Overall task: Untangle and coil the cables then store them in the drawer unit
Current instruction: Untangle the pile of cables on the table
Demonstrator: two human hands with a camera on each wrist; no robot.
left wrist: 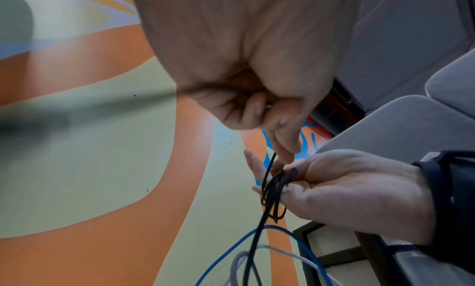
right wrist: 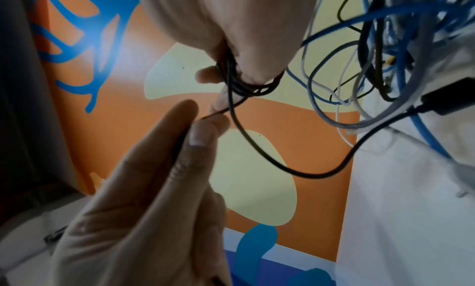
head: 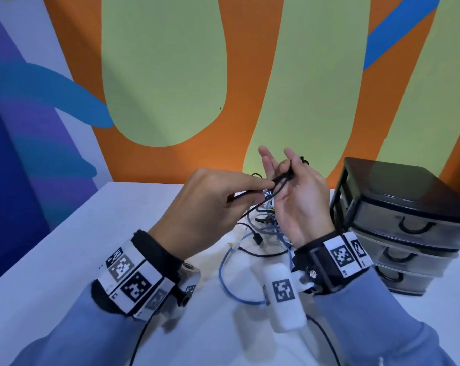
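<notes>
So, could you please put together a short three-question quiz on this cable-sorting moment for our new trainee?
1. True or false: all three drawers of the drawer unit are shut.
2. Which colour is the cable that both hands are working? A) blue B) black C) white
3. Fill in: the tangled pile of cables lies on the ____.

Key
1. True.
2. B: the left hand pinches the black cable, while its loops sit round the fingers of the right hand.
3. Table, between the hands and beside the unit.
</notes>
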